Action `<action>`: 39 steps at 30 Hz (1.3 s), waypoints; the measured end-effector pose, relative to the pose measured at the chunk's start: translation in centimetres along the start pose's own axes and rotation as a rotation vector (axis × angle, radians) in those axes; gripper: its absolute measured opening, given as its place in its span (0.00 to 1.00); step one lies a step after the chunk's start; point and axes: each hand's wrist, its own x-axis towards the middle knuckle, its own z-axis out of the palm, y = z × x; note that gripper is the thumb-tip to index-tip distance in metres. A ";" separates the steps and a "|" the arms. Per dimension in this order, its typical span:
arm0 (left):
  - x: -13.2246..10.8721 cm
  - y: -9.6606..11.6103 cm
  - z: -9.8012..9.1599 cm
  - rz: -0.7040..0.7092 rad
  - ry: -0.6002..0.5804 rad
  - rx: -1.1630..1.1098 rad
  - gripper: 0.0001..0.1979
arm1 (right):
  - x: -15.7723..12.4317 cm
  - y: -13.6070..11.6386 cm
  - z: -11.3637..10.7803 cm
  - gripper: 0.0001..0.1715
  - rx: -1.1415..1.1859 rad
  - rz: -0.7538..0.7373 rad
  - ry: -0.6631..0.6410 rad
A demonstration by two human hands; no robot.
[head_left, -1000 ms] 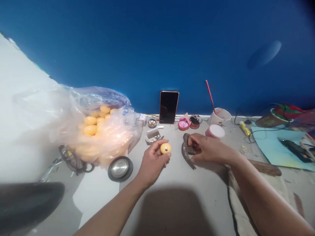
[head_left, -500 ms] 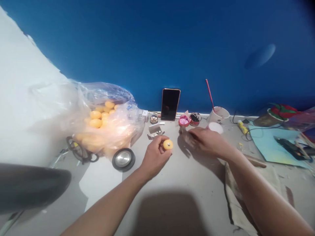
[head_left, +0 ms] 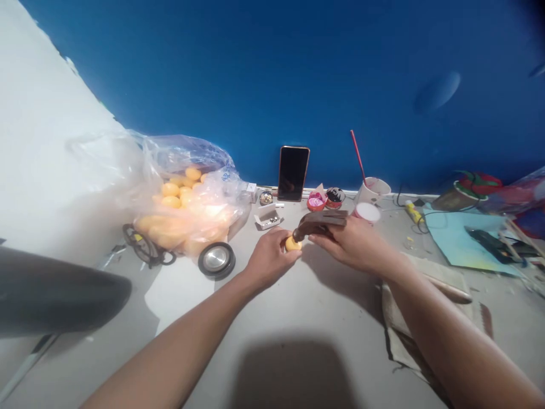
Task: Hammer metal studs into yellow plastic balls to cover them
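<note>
Pinched in the fingers of my left hand (head_left: pixel 272 254) is a yellow ball (head_left: pixel 293 244), resting on or just above the grey tabletop. My right hand (head_left: pixel 361 241) is wrapped round a dark claw hammer (head_left: pixel 317 220). The hammer's striking face meets the top of the ball, covering the spot where a small metal stud showed earlier. Beyond my left hand lies a small open white box (head_left: pixel 268 218) with shiny metal pieces in it. More yellow balls (head_left: pixel 171 196) fill a clear plastic bag (head_left: pixel 204 213) on the left.
A phone (head_left: pixel 293 173) leans on the blue wall. Near it stand small red pots (head_left: pixel 316 201) and a white cup (head_left: pixel 377 192) with a red stick. A black-rimmed metal disc (head_left: pixel 216 260) lies left; a cloth (head_left: pixel 400 318) and blue sheet (head_left: pixel 451 241) lie right.
My right hand has brought the hammer down onto the ball; it was a blur to the right before. My left hand stays around the ball. The view has shifted slightly.
</note>
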 end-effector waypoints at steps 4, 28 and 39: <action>0.0 -0.2 0.0 -0.001 0.005 -0.012 0.06 | 0.1 0.0 -0.4 0.19 0.054 -0.016 0.034; -0.1 -0.5 0.0 0.004 0.019 -0.071 0.03 | 0.2 0.2 -0.5 0.18 0.066 -0.009 -0.059; -0.1 -0.7 -0.1 0.020 0.007 -0.063 0.08 | 0.1 0.2 -0.2 0.18 0.099 -0.017 0.022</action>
